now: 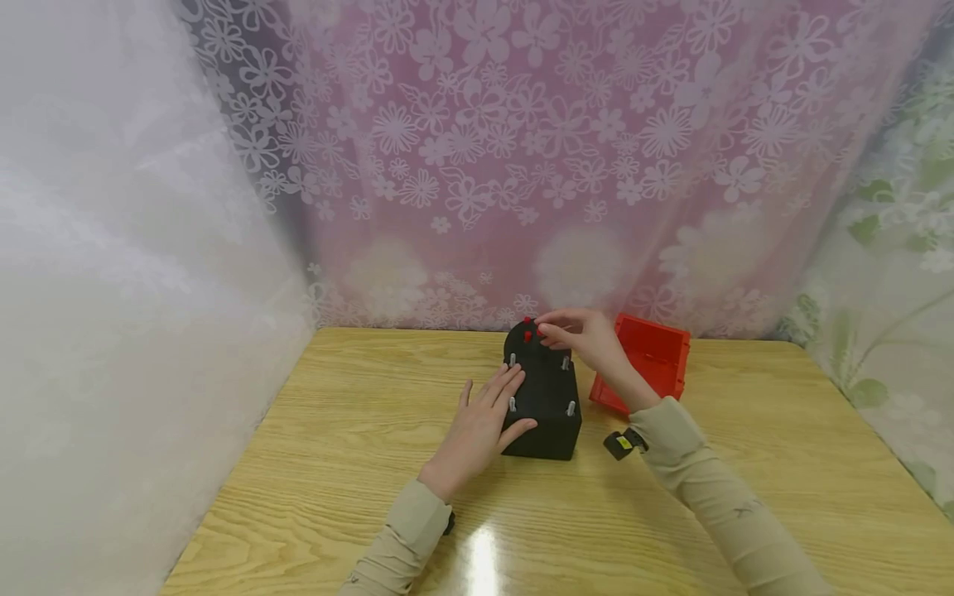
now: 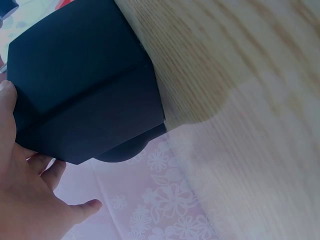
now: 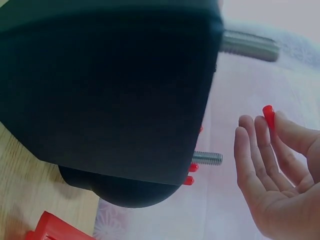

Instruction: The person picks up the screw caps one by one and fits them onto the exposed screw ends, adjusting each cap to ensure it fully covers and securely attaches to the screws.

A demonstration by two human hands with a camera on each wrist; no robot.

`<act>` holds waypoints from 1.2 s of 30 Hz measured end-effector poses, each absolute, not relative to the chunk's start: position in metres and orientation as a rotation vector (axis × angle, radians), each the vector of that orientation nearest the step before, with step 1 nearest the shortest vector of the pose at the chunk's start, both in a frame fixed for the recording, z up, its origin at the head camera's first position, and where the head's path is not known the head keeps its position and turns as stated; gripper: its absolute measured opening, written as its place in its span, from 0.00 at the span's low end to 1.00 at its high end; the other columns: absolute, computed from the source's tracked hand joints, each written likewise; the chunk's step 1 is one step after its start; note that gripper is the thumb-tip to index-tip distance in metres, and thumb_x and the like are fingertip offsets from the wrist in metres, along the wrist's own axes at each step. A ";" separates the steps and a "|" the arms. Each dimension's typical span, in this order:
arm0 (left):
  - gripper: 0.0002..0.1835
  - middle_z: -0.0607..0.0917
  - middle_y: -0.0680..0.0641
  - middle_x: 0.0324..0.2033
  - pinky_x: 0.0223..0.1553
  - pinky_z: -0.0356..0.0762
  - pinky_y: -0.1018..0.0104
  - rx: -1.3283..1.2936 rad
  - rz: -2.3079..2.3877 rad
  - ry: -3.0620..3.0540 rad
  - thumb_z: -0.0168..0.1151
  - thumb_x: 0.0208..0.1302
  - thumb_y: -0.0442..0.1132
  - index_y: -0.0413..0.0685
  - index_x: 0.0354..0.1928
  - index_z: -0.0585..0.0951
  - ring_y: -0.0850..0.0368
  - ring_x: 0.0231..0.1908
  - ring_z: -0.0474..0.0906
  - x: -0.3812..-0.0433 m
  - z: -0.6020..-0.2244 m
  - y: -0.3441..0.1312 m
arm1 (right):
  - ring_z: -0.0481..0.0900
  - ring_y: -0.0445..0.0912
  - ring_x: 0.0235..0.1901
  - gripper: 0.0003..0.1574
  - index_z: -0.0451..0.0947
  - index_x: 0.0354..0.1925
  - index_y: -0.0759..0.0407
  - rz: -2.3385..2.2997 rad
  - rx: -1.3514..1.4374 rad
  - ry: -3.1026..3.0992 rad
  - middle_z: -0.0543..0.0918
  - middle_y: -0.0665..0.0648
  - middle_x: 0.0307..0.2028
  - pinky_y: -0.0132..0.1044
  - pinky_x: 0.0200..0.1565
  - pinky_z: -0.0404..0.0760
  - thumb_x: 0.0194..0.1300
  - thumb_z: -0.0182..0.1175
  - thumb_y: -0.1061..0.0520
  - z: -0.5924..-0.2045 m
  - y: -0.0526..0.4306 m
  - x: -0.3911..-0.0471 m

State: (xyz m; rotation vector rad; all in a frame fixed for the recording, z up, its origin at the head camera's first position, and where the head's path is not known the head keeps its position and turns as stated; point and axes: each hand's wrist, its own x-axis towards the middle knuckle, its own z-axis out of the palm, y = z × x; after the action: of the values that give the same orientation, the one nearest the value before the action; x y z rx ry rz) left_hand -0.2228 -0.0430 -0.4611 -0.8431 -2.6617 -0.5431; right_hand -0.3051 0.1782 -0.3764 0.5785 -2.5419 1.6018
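A black box (image 1: 540, 436) with a rounded far end stands on the table, several threaded metal bolts (image 3: 207, 158) sticking up from its top. Small red pegs (image 1: 527, 336) protrude from the rounded end. My left hand (image 1: 484, 414) rests on the box's left side, fingers extended over the top and thumb along the near edge. Above the rounded end, my right hand (image 1: 585, 335) pinches another small red peg (image 3: 268, 116) between thumb and index finger. In the right wrist view this peg is apart from the box, and the other fingers are loosely bent.
A red open bin (image 1: 656, 356) sits tilted just right of the black box, beneath the right forearm. The wooden table (image 1: 358, 430) ends at a pink floral curtain (image 1: 462, 207) behind the box. Pale sheeting hangs at the left.
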 end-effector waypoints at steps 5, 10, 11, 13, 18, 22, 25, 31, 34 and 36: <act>0.40 0.56 0.52 0.79 0.74 0.49 0.35 -0.845 -0.544 -2.663 0.50 0.75 0.62 0.50 0.80 0.57 0.58 0.79 0.46 -0.223 -0.461 -0.043 | 0.89 0.55 0.42 0.18 0.85 0.54 0.62 1.482 0.661 -2.569 0.88 0.64 0.46 0.46 0.48 0.87 0.70 0.66 0.55 -0.377 0.170 -0.307; 0.40 0.57 0.51 0.79 0.74 0.50 0.34 -0.845 -0.529 -2.655 0.50 0.75 0.62 0.49 0.80 0.58 0.56 0.79 0.47 -0.222 -0.460 -0.043 | 0.89 0.54 0.42 0.17 0.86 0.53 0.60 1.374 0.670 -2.604 0.89 0.62 0.44 0.48 0.49 0.87 0.68 0.68 0.56 -0.378 0.163 -0.307; 0.40 0.57 0.51 0.79 0.74 0.50 0.35 -0.843 -0.526 -2.658 0.50 0.75 0.62 0.49 0.80 0.58 0.56 0.79 0.47 -0.222 -0.460 -0.043 | 0.89 0.54 0.42 0.17 0.86 0.53 0.59 1.351 0.665 -2.613 0.89 0.61 0.45 0.48 0.49 0.86 0.68 0.68 0.56 -0.378 0.161 -0.308; 0.40 0.57 0.51 0.79 0.74 0.51 0.34 -0.842 -0.524 -2.658 0.50 0.75 0.62 0.49 0.80 0.58 0.56 0.79 0.47 -0.221 -0.459 -0.043 | 0.89 0.53 0.43 0.16 0.87 0.52 0.58 1.299 0.649 -2.634 0.89 0.60 0.45 0.50 0.50 0.86 0.66 0.69 0.56 -0.377 0.158 -0.308; 0.40 0.56 0.52 0.79 0.74 0.50 0.35 -0.838 -0.517 -2.673 0.50 0.75 0.62 0.50 0.80 0.57 0.58 0.79 0.46 -0.222 -0.459 -0.043 | 0.89 0.53 0.45 0.14 0.88 0.48 0.56 1.130 0.658 -2.680 0.90 0.59 0.44 0.51 0.52 0.85 0.64 0.71 0.56 -0.377 0.152 -0.308; 0.40 0.55 0.52 0.79 0.74 0.49 0.35 -0.833 -0.516 -2.682 0.49 0.75 0.63 0.50 0.80 0.57 0.58 0.79 0.45 -0.223 -0.460 -0.043 | 0.89 0.52 0.43 0.12 0.88 0.47 0.56 1.060 0.692 -2.712 0.90 0.58 0.43 0.50 0.51 0.85 0.64 0.71 0.56 -0.379 0.149 -0.308; 0.40 0.55 0.53 0.79 0.74 0.48 0.35 -0.830 -0.524 -2.686 0.49 0.75 0.63 0.51 0.80 0.57 0.59 0.79 0.45 -0.224 -0.461 -0.042 | 0.89 0.52 0.42 0.12 0.88 0.46 0.56 1.015 0.720 -2.730 0.90 0.57 0.43 0.49 0.51 0.86 0.65 0.71 0.56 -0.380 0.148 -0.307; 0.40 0.55 0.52 0.79 0.74 0.49 0.35 -0.835 -0.523 -2.675 0.49 0.75 0.63 0.50 0.80 0.57 0.58 0.79 0.46 -0.224 -0.461 -0.042 | 0.89 0.50 0.42 0.11 0.89 0.46 0.56 1.008 0.773 -2.737 0.90 0.56 0.42 0.49 0.50 0.86 0.64 0.71 0.56 -0.381 0.146 -0.307; 0.40 0.56 0.52 0.79 0.74 0.50 0.34 -0.838 -0.520 -2.670 0.49 0.75 0.63 0.50 0.80 0.57 0.57 0.79 0.46 -0.223 -0.461 -0.043 | 0.89 0.50 0.41 0.11 0.88 0.46 0.56 1.013 0.796 -2.733 0.90 0.56 0.42 0.50 0.50 0.85 0.65 0.71 0.57 -0.381 0.146 -0.307; 0.41 0.55 0.52 0.79 0.74 0.50 0.34 -0.839 -0.516 -2.670 0.49 0.75 0.63 0.50 0.80 0.56 0.58 0.79 0.46 -0.223 -0.461 -0.043 | 0.89 0.50 0.41 0.11 0.88 0.46 0.56 1.012 0.810 -2.732 0.90 0.56 0.42 0.49 0.50 0.86 0.65 0.70 0.57 -0.382 0.146 -0.307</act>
State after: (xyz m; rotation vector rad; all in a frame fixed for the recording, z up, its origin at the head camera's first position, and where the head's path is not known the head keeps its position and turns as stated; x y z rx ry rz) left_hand -0.2235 -0.0430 -0.4607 -0.8386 -2.6705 -0.5162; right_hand -0.3067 0.1456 -0.3817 0.8101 -2.7321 1.0115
